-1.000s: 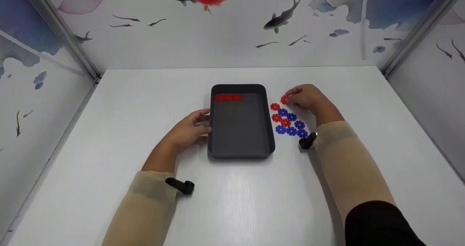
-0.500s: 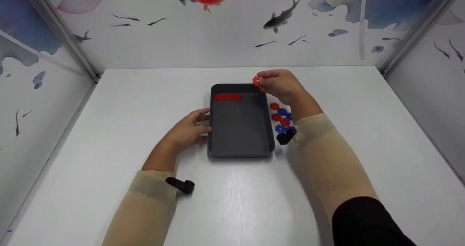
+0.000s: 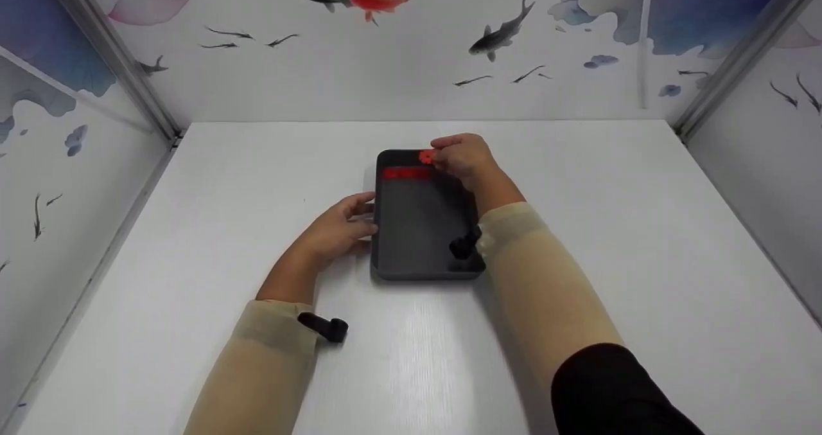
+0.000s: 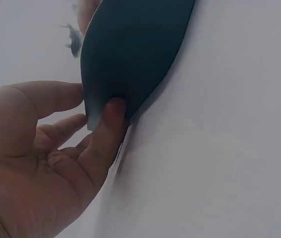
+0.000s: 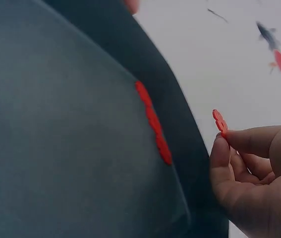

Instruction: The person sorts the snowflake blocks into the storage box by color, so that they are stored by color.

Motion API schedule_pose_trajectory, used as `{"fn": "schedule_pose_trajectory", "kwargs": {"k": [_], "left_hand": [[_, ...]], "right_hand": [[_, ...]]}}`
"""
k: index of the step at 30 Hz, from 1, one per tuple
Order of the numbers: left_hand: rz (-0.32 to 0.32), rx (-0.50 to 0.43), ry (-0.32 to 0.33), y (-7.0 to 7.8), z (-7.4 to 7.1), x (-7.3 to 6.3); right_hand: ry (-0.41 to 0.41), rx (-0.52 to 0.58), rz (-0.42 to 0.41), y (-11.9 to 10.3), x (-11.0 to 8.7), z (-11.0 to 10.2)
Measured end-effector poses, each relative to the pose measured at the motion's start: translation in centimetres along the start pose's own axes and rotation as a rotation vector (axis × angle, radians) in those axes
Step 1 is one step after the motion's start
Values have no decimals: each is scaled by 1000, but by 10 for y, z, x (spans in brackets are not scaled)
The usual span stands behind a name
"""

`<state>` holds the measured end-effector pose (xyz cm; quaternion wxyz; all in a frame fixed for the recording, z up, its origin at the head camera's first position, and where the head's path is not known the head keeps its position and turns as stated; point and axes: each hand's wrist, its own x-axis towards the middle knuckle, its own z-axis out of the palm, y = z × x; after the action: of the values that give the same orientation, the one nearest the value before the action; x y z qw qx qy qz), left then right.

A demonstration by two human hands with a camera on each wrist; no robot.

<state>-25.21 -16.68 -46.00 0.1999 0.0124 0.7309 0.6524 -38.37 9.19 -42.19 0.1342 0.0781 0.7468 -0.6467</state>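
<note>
white tabletop (image 3: 398, 364): spread left hand (image 3: 337, 230) touches rectangular tray (image 3: 414, 229), right hand (image 3: 463, 159) pinches petalled disc (image 3: 426, 157).

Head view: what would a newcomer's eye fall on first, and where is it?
Probably the bright red flower-shaped piece, pinched by the right hand at the far end of the dark tray. Next comes the row of red pieces inside the tray, along its far side. Higher up, the painted red fish on the back wall also catches the eye.

Red flower-shaped disc (image 3: 426, 157), raised near dark tray (image 3: 411, 229), red row (image 3: 406, 173) inside
</note>
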Motion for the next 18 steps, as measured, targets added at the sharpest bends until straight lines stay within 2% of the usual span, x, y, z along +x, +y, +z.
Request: {"fn": "schedule_pose_trajectory", "kwargs": {"k": [11, 15, 18], "left_hand": [[-17, 7, 8, 1, 1, -1], [-13, 1, 7, 1, 1, 0], [-16, 6, 14, 1, 1, 0]], "right_hand": [[86, -341, -15, 12, 3, 4], [87, -412, -24, 10, 4, 6], [87, -427, -62, 8, 5, 5]]}}
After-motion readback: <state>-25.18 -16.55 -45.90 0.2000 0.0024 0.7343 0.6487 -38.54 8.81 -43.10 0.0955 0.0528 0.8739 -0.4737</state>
